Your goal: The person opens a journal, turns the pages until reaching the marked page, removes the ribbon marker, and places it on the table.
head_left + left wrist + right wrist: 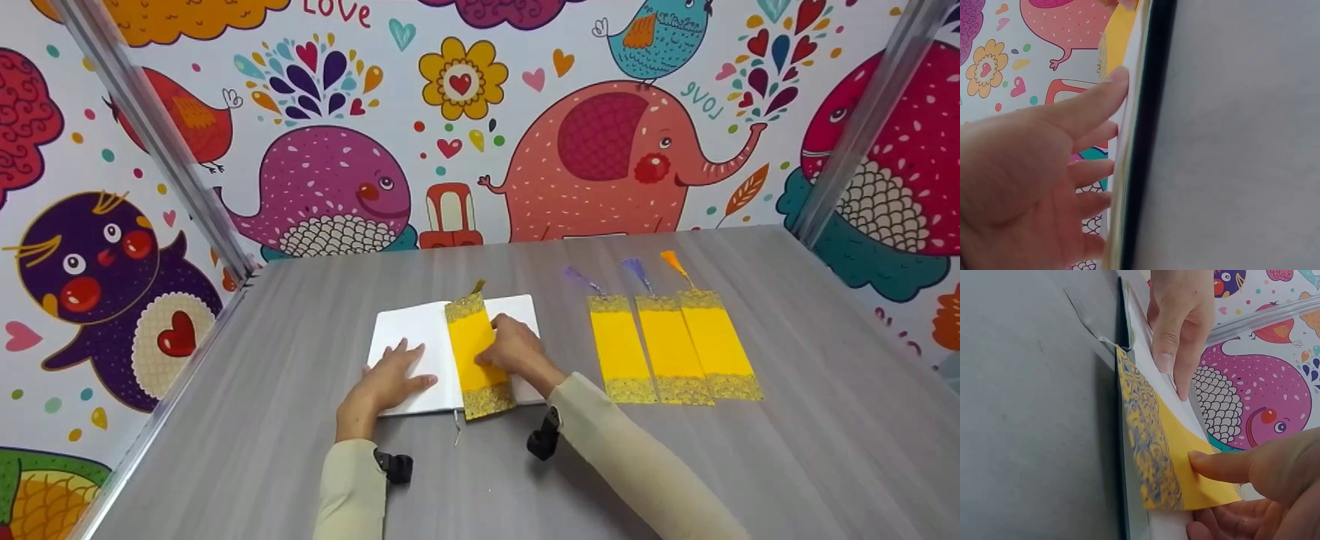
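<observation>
A notebook (412,326) with white pages lies open on the grey table. My left hand (390,381) rests on its left page with straight, spread fingers. In the left wrist view the thumb (1092,107) and fingertips press along the page. Over the right page, near the fold, is a yellow bookmark (469,330) with patterned bands at both ends and a dark tassel at the top. My right hand (519,349) pinches its right edge, thumb on top and fingers beneath, as the right wrist view shows. There the bookmark (1185,467) bends upward at that edge.
Three more yellow bookmarks (621,345) lie side by side to the right, two with purple tassels and one with an orange tassel (675,262). A ribbon (457,429) hangs from the notebook's near edge. Behind the table (262,360) stand panels with cartoon animals.
</observation>
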The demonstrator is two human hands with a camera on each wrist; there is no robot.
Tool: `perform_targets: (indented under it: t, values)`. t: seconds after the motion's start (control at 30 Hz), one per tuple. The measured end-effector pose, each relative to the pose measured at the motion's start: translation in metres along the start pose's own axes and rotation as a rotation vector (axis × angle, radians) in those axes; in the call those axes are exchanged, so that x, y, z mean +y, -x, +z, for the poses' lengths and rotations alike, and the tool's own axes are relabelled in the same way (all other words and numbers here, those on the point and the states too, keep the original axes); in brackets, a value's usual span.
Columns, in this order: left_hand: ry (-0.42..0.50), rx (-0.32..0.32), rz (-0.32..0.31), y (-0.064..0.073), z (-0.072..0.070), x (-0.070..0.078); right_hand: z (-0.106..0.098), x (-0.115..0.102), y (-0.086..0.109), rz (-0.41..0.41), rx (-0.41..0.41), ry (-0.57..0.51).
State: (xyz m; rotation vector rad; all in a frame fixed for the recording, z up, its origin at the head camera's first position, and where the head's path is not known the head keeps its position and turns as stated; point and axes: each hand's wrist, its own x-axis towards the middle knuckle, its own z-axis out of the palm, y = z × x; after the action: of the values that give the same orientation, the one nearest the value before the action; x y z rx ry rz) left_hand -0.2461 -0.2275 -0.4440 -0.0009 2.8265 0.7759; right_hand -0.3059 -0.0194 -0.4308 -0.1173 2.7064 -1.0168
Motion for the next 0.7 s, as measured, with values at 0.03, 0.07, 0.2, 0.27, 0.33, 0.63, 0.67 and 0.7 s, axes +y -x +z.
perform_targets:
  t: [0.03, 0.07, 0.2, 0.27, 0.33, 0.63, 0.67, 0.7]
  values:
    - [0.002, 0.001, 0.005, 0.0, 0.0, 0.0, -0.001, 0.001, 0.0, 0.006, -0.009, -0.029]
    - [0.002, 0.003, 0.011, 0.0, -0.001, 0.0, -0.002, 0.002, 0.0, 0.015, -0.023, -0.063]
    - [0.005, 0.004, 0.021, 0.0, 0.0, -0.002, -0.006, 0.01, -0.001, 0.043, -0.097, -0.225]
    - [0.007, 0.002, 0.024, 0.0, 0.0, -0.002, -0.01, 0.014, -0.003, 0.044, -0.135, -0.287]
    - [0.009, 0.0, 0.028, -0.001, 0.0, -0.002, -0.014, 0.019, -0.002, 0.042, -0.173, -0.338]
    - [0.006, -0.004, 0.023, -0.001, 0.001, -0.003, -0.046, 0.032, 0.003, 0.082, -0.211, -0.488]
    - [0.007, -0.003, 0.025, -0.001, 0.0, -0.004, -0.05, 0.033, 0.003, 0.089, -0.198, -0.493]
    - [0.009, 0.0, 0.028, 0.0, 0.0, -0.004, -0.055, 0.035, 0.004, 0.093, -0.186, -0.5]
